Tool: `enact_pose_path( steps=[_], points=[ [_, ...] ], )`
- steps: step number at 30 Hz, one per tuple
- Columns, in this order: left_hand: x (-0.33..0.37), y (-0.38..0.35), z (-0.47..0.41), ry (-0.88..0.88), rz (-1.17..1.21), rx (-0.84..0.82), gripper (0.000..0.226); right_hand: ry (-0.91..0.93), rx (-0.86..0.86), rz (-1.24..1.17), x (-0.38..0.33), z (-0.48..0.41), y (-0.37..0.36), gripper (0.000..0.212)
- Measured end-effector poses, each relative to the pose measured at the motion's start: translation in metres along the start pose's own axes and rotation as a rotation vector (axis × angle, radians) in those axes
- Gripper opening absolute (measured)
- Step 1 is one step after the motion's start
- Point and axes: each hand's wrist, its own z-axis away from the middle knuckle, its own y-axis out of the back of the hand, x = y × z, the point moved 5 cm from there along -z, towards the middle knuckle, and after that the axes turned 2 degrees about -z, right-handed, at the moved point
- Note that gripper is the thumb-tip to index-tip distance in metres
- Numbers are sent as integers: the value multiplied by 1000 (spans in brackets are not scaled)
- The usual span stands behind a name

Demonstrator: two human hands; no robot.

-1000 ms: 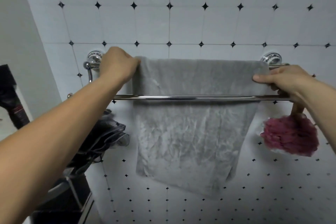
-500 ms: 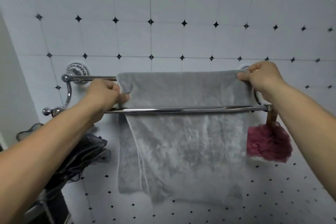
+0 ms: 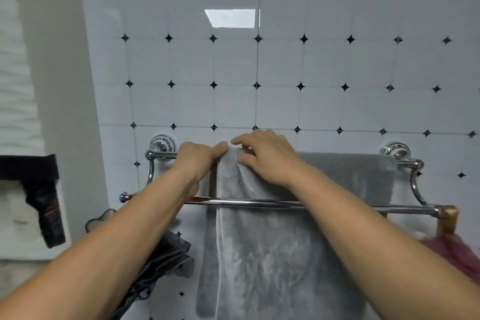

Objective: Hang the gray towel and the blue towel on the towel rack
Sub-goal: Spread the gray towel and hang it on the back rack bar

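Note:
The gray towel [image 3: 280,254] hangs over the back bar of a chrome double towel rack [image 3: 259,202] on the tiled wall and drops behind the front bar. My left hand [image 3: 198,161] pinches the towel's upper left corner at the back bar. My right hand [image 3: 265,157] lies just beside it on the towel's top edge, fingers bent on the cloth near the same corner. Both forearms reach over the front bar. No blue towel is in view.
A dark gray mesh bath puff [image 3: 161,260] hangs below the rack's left end. A pink bath puff [image 3: 457,254] hangs on a tan strap [image 3: 446,221] at the right end. At the left a white wall corner juts out with a black item [image 3: 49,210].
My right hand has slid from the towel's right end to its left corner, next to my left hand. The view has tilted upward, so the rack sits lower in the frame.

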Motion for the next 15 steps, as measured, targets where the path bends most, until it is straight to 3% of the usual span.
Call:
enact_pose_path(
  steps=[3, 7, 12, 15],
  points=[
    [1, 5, 1, 0, 7, -34, 25, 9, 17, 107, -15, -26, -12, 23],
    [0, 10, 2, -15, -3, -45, 18, -171, 147, -45, -1, -46, -7, 20],
    [5, 10, -1, -21, -30, -2, 19, -133, 20, -213, -2, -39, -15, 22],
    [5, 15, -6, -11, -65, 7, 6, -197, 68, -246, 43, -19, 17, 15]
  ],
)
